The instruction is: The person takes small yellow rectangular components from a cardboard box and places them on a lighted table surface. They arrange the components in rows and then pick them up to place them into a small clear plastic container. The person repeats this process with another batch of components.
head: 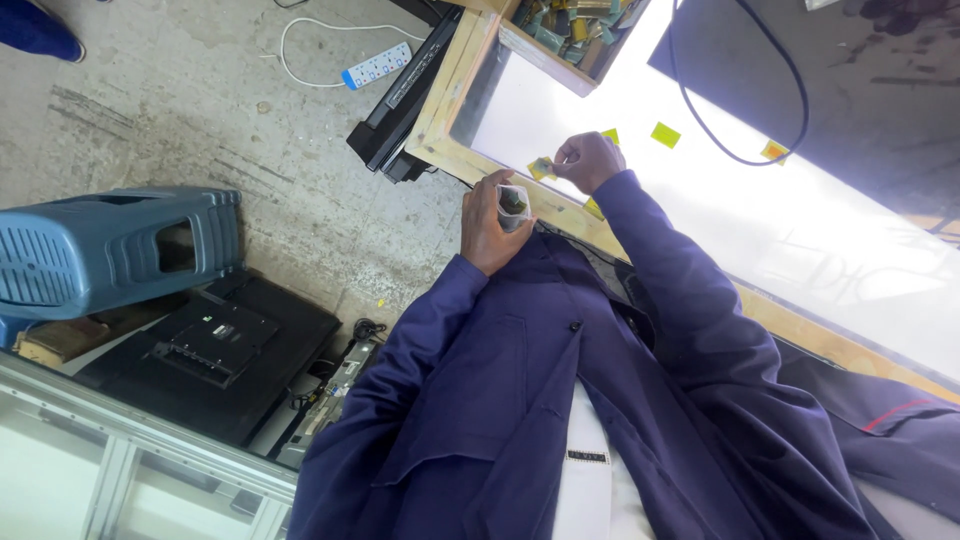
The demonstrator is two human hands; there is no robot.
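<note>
While the left hand (487, 225) wraps its fingers around a small clear plastic bag (513, 203) of dark parts, the right hand (588, 160) pinches a small yellow-green flat chip (541, 168) between thumb and fingertips, just above the wooden frame (450, 90) of the lit white table (560, 110). The chip appears light, thin, stiff and probably fragile; grip it by the edges. The bag appears soft and slippery; hold it around its middle. More yellow pieces (665, 134) lie nearby.
</note>
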